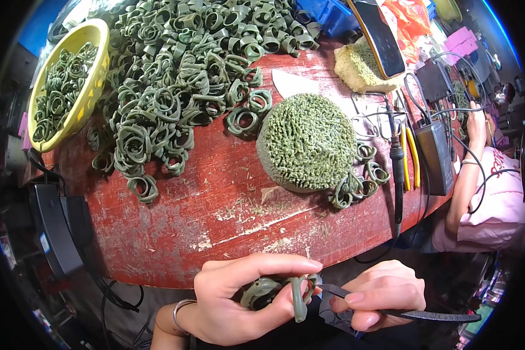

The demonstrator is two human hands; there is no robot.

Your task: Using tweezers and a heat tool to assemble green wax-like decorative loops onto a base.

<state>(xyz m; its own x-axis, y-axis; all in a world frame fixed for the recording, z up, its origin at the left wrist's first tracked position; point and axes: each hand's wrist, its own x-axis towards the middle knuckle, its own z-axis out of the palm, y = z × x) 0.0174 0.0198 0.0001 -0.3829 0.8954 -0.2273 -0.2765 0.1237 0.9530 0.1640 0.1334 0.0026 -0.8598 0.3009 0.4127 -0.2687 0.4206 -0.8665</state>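
My left hand [230, 300] is closed around small dark green rings, which look like wax. One ring [299, 297] stands out between thumb and forefinger, and another ring [260, 291] rests against the palm. My right hand [391, 289] grips a slim dark metal carving tool [443, 315] with a textured shaft. Its flat tip reaches the side of the ring between my left fingertips; whether it touches is hard to tell. Both hands are just off the near edge of the red worn table [151, 239].
A large pile of green rings [157, 111] covers the back left, beside a yellow basket [102, 58] of more. Mid-table stands a round block [306, 143] topped with green bits. A phone [379, 38], a corded pen tool [397, 157], yellow-handled pliers [414, 157] and a co-worker's arm [469, 169] are right.
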